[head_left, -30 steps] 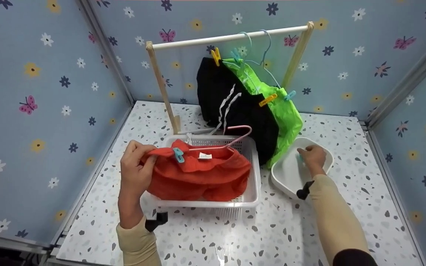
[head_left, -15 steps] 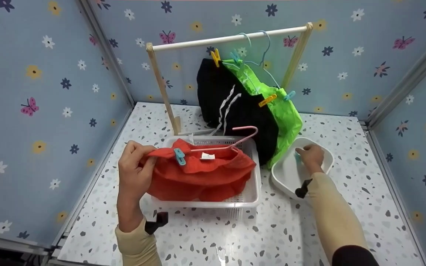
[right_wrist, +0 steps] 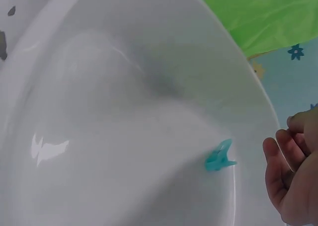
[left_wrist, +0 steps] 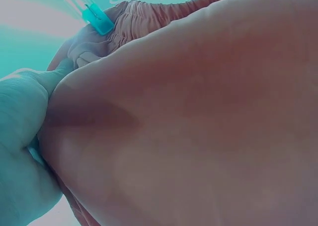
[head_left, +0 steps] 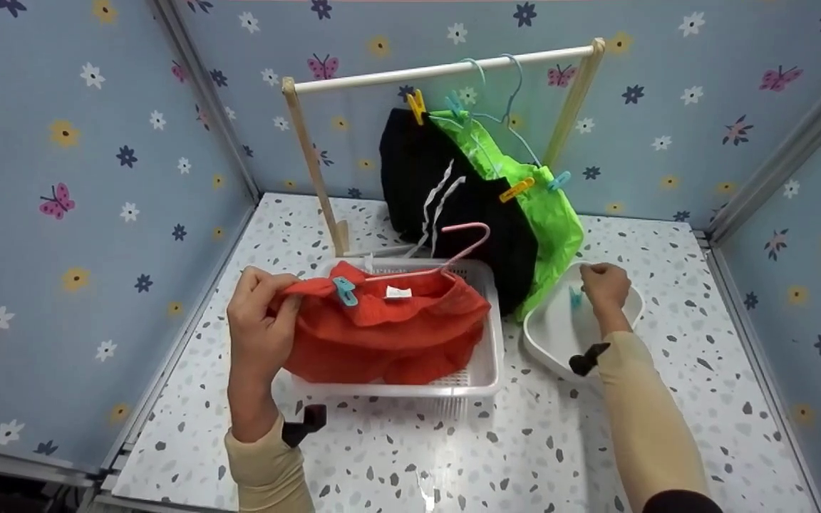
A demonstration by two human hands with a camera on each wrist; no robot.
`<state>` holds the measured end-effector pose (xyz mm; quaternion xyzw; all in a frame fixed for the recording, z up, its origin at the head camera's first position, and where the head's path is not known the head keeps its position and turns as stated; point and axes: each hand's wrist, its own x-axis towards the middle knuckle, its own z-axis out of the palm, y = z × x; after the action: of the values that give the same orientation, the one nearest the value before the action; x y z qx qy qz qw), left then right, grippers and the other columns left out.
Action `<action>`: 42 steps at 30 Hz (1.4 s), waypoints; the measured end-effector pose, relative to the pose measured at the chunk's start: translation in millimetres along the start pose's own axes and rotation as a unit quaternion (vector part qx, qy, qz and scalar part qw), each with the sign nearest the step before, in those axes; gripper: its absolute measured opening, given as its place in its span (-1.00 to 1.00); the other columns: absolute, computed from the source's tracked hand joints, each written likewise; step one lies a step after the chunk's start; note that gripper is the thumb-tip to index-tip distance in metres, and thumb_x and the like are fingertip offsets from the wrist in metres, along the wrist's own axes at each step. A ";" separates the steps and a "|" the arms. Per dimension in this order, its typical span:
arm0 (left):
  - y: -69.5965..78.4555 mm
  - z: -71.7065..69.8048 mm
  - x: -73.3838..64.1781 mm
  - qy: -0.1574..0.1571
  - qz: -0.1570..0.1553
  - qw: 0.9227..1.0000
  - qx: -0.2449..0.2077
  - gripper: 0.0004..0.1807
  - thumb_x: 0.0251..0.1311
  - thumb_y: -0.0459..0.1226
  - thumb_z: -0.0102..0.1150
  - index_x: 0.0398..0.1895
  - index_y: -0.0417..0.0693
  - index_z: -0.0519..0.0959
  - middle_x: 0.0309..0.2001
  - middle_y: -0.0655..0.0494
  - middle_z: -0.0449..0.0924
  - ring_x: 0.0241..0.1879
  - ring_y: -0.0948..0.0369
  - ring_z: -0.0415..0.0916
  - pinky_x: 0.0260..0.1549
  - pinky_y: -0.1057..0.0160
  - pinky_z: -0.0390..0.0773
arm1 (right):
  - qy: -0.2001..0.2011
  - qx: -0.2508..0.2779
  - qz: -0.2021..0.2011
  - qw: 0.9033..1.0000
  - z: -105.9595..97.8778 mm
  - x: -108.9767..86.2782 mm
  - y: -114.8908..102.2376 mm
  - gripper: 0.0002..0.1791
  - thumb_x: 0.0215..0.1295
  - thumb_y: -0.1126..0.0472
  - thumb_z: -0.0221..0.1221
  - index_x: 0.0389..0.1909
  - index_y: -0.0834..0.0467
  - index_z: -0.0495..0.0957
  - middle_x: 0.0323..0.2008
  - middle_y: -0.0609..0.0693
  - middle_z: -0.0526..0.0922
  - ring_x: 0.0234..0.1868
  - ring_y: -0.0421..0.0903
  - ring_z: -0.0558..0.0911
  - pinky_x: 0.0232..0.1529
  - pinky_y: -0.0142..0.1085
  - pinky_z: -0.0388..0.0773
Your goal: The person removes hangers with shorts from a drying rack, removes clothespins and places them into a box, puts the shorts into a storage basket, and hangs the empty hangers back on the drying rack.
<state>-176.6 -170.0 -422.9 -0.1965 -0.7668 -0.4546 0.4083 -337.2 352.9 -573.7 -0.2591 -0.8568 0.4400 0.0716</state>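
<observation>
Over the white basket (head_left: 396,391): we find the red garment (head_left: 382,342), its gathered waistband (left_wrist: 144,22) uppermost and its body drooping in folds.
Red garment, handling: we judge it light, soft and limp, not slippery or fragile; the gathers suggest elastic that gives under a pull.
Waistband, point of hold: we would take the doubled cloth at an end, since the loose body would merely fold.
Left hand (head_left: 261,320): thumb and bent fingers close together, pinching the waistband's corner beside the blue clip (head_left: 345,291).
Pink hanger (head_left: 465,253): its bar lies along the waistband, hook raised; we judge it thin, stiff and light, best held at the neck.
White label (head_left: 398,292): sewn inside the garment; any print is too small for us to read, and we can make out no brand.
Right hand (head_left: 605,288): over the white tray (head_left: 555,331), fingers partly curled; we cannot tell whether they hold anything.
Loose clip (right_wrist: 218,158): on the tray's floor, apart from the visible fingers; probably hard and springy, best pinched at its ends.
Rack (head_left: 382,77): behind, with a black garment (head_left: 417,171) and a green garment (head_left: 560,214).
</observation>
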 end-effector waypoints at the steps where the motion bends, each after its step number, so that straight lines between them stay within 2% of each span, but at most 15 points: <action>1: -0.2 -0.5 -0.2 0.005 -0.001 1.000 0.003 -0.87 0.09 -0.53 0.30 -0.35 -0.17 0.67 -0.43 -0.04 0.35 -0.46 0.24 0.27 -0.53 0.40 0.25 | 0.005 0.018 0.003 1.000 -1.1 -2.3 -3.7 -0.59 0.39 0.02 0.08 0.05 0.24 0.59 -0.16 0.13 0.64 -0.31 -0.08 0.64 -0.28 -0.30 0.50; 7: -1.3 0.5 -2.7 0.031 0.005 0.999 0.021 -0.89 0.08 -0.52 0.31 -0.38 -0.18 0.67 -0.45 -0.05 0.35 -0.49 0.21 0.27 -0.56 0.41 0.23 | 0.015 0.107 0.025 0.994 -17.0 -24.9 -14.4 -0.59 0.41 -0.01 0.07 0.06 0.21 0.56 -0.17 0.02 0.60 -0.31 -0.15 0.64 -0.23 -0.36 0.51; 10: -1.5 2.9 -4.6 0.041 0.007 0.999 0.028 -0.90 0.08 -0.51 0.31 -0.37 -0.17 0.67 -0.45 -0.05 0.38 -0.49 0.20 0.29 -0.55 0.41 0.24 | 0.032 0.148 0.014 0.988 -29.8 -42.6 -17.0 -0.64 0.39 0.01 0.12 -0.03 0.21 0.58 -0.25 -0.03 0.60 -0.39 -0.19 0.62 -0.23 -0.37 0.52; 13: -1.2 5.0 -7.2 0.049 0.008 0.998 0.035 -0.89 0.08 -0.50 0.31 -0.35 -0.17 0.67 -0.44 -0.04 0.39 -0.49 0.20 0.31 -0.55 0.41 0.25 | 0.044 0.193 -0.024 0.980 -42.0 -66.4 -22.8 -0.73 0.35 0.06 0.19 -0.18 0.21 0.61 -0.37 -0.04 0.62 -0.48 -0.20 0.62 -0.31 -0.37 0.53; 17: -1.1 9.2 -11.8 0.061 0.018 0.997 0.042 -0.90 0.10 -0.49 0.30 -0.34 -0.17 0.68 -0.45 -0.04 0.40 -0.50 0.20 0.30 -0.56 0.40 0.25 | 0.031 0.251 -0.087 0.964 -57.8 -100.3 -36.1 -0.82 0.32 0.17 0.24 -0.31 0.24 0.63 -0.47 -0.03 0.63 -0.55 -0.18 0.60 -0.40 -0.39 0.53; 20: -1.9 13.9 -17.5 0.073 0.027 0.996 0.047 -0.91 0.10 -0.48 0.30 -0.34 -0.18 0.68 -0.46 -0.04 0.40 -0.52 0.19 0.30 -0.58 0.38 0.24 | 0.010 0.271 -0.143 0.952 -67.4 -122.6 -49.2 -0.82 0.32 0.25 0.25 -0.29 0.33 0.63 -0.49 -0.01 0.63 -0.56 -0.17 0.60 -0.44 -0.39 0.53; 24: -3.6 21.2 -28.9 0.092 0.030 0.994 0.056 -0.89 0.08 -0.50 0.30 -0.33 -0.19 0.68 -0.47 -0.05 0.38 -0.53 0.20 0.29 -0.58 0.38 0.24 | -0.021 0.270 -0.224 0.936 -74.0 -154.4 -74.4 -0.81 0.33 0.36 0.20 -0.25 0.49 0.58 -0.50 0.06 0.64 -0.57 -0.13 0.60 -0.46 -0.39 0.54; 27: -4.8 26.9 -37.2 0.107 0.030 0.992 0.061 -0.88 0.06 -0.52 0.31 -0.33 -0.20 0.68 -0.47 -0.06 0.36 -0.53 0.18 0.30 -0.57 0.38 0.25 | -0.057 0.286 -0.286 0.913 -70.8 -179.7 -96.3 -0.86 0.29 0.49 0.16 -0.27 0.57 0.54 -0.49 0.21 0.64 -0.57 -0.10 0.60 -0.48 -0.40 0.52; 32: -7.6 41.6 -49.2 0.115 0.029 0.991 0.067 -0.89 0.09 -0.52 0.30 -0.32 -0.22 0.67 -0.46 -0.07 0.37 -0.51 0.18 0.32 -0.56 0.37 0.30 | -0.119 0.287 -0.405 0.860 -49.9 -214.0 -124.3 -0.89 0.18 0.64 0.13 -0.27 0.57 0.54 -0.42 0.32 0.62 -0.52 -0.13 0.60 -0.47 -0.44 0.50; 36: -10.3 54.0 -59.2 0.118 0.029 0.990 0.072 -0.90 0.11 -0.49 0.27 -0.31 -0.21 0.66 -0.45 -0.07 0.36 -0.50 0.19 0.33 -0.57 0.36 0.31 | -0.123 0.241 -0.513 0.815 -25.2 -234.6 -142.4 -0.76 0.04 0.65 0.23 -0.21 0.48 0.58 -0.39 0.21 0.64 -0.49 -0.11 0.59 -0.47 -0.43 0.51; 38: -10.9 57.1 -64.1 0.123 0.031 0.989 0.076 -0.91 0.12 -0.48 0.26 -0.31 -0.21 0.66 -0.46 -0.07 0.36 -0.49 0.18 0.32 -0.57 0.36 0.31 | -0.120 0.225 -0.563 0.786 -7.1 -238.9 -147.5 -0.65 -0.02 0.63 0.30 -0.14 0.44 0.58 -0.34 0.17 0.65 -0.46 -0.09 0.60 -0.51 -0.35 0.52; 42: -10.4 58.5 -73.3 0.135 0.039 0.986 0.089 -0.91 0.12 -0.46 0.25 -0.31 -0.21 0.67 -0.48 -0.07 0.36 -0.51 0.18 0.33 -0.59 0.36 0.32 | -0.133 0.206 -0.626 0.741 30.6 -243.6 -152.9 -0.42 -0.08 0.54 0.41 0.06 0.35 0.52 -0.16 0.11 0.64 -0.32 -0.01 0.65 -0.53 -0.29 0.53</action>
<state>-166.6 -119.9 -502.3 -0.1259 -0.7340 -0.3907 0.5411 -197.8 134.3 -445.5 0.4172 -0.7158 0.4916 0.2681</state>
